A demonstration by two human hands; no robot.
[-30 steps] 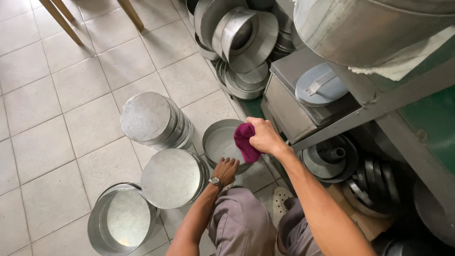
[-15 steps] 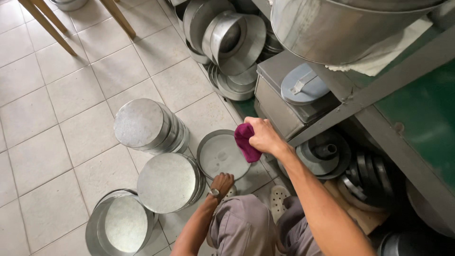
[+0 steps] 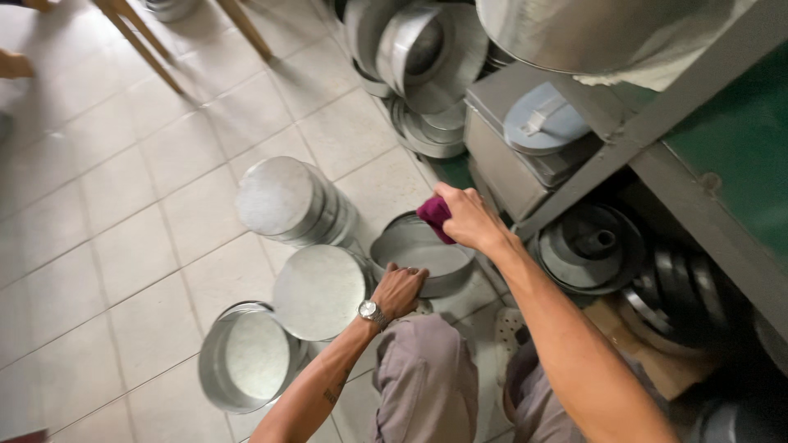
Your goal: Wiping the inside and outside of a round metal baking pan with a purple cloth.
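I squat over a round metal cake pan (image 3: 410, 248) that lies open side up on the tiled floor. My left hand (image 3: 399, 289), with a wristwatch, grips the pan's near rim. My right hand (image 3: 465, 215) holds a magenta cloth (image 3: 433, 215) pressed against the pan's far rim. Two stacks of round pans stand bottom up beside it, one at the far left (image 3: 283, 197) and one close to my left hand (image 3: 318, 291).
Another open pan stack (image 3: 245, 357) stands at the lower left. More pans and ring moulds (image 3: 591, 246) fill the shelf under a green table (image 3: 730, 139). A metal box with a pale blue lid (image 3: 538, 123) sits to the right. Wooden legs (image 3: 144, 45) stand behind.
My right hand with the cloth has shifted a little along the pan's far rim. My left hand stays on the near rim. The view has moved slightly closer.
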